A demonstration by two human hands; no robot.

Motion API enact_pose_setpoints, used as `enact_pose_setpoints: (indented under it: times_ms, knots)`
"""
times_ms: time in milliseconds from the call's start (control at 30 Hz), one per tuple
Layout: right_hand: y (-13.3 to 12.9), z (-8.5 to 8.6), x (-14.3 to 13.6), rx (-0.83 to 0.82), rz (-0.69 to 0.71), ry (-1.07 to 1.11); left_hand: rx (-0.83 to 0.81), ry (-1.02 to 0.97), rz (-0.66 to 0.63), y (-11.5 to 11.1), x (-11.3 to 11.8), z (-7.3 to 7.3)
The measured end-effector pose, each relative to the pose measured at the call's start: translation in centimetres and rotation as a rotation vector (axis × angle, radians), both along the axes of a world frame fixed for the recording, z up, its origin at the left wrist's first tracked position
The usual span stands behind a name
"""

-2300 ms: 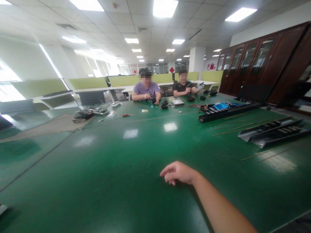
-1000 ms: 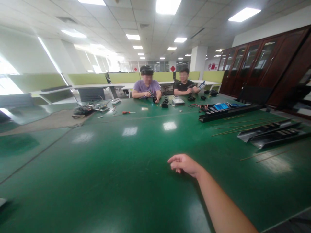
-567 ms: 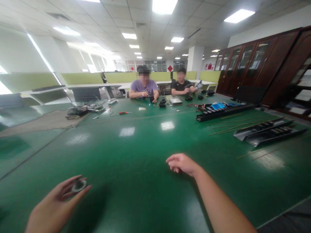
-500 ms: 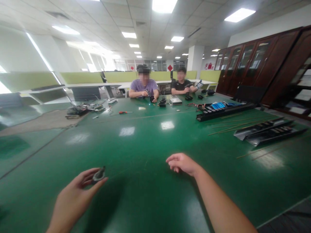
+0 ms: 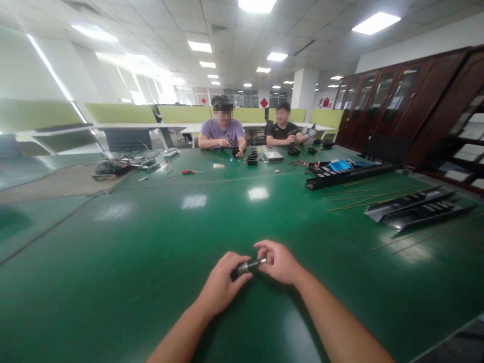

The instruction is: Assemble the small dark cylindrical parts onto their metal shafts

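Over the near middle of the green table (image 5: 170,227), my left hand (image 5: 223,282) is closed around a dark cylindrical tool (image 5: 245,267) with a thin metal tip. That tip points right, toward my right hand (image 5: 280,263). The fingers of my right hand are curled at the metal tip, with thumb and index finger on either side of it. Whether they press on the tip or only surround it is hard to tell. Part of the tool is hidden by my left fingers.
Two people (image 5: 223,128) sit across the table, holding dark parts. A red screwdriver (image 5: 188,172) lies at the far middle. Black metal channels (image 5: 423,209) and thin rods (image 5: 355,201) lie at the right. Assorted items (image 5: 113,167) sit on a brown sheet (image 5: 56,182) at far left.
My left hand has moved right with the tool and turned it, so its tip now meets my right hand. My right fingers have curled around the tip.
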State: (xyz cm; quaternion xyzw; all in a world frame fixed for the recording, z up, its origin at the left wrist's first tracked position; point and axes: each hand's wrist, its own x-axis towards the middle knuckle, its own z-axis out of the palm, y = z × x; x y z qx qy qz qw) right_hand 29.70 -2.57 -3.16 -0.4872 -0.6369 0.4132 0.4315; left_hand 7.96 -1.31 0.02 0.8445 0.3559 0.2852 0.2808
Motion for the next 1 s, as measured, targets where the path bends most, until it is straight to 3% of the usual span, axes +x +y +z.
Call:
enact_pose_setpoints:
  times_ms: [133, 500, 1000]
  knots:
    - [-0.5, 0.2, -0.5, 0.025, 0.017, -0.131, -0.018, 0.018, -0.048, -0.2, -0.6, -0.8]
    - [-1.6, 1.1, -0.9, 0.064, -0.003, -0.227, -0.105, -0.078, 0.095, -0.1, -0.1, -1.5]
    - [-2.0, 1.5, -1.4, 0.099, 0.029, -0.185, -0.093, -0.072, 0.027, 0.0, -0.1, -1.3]
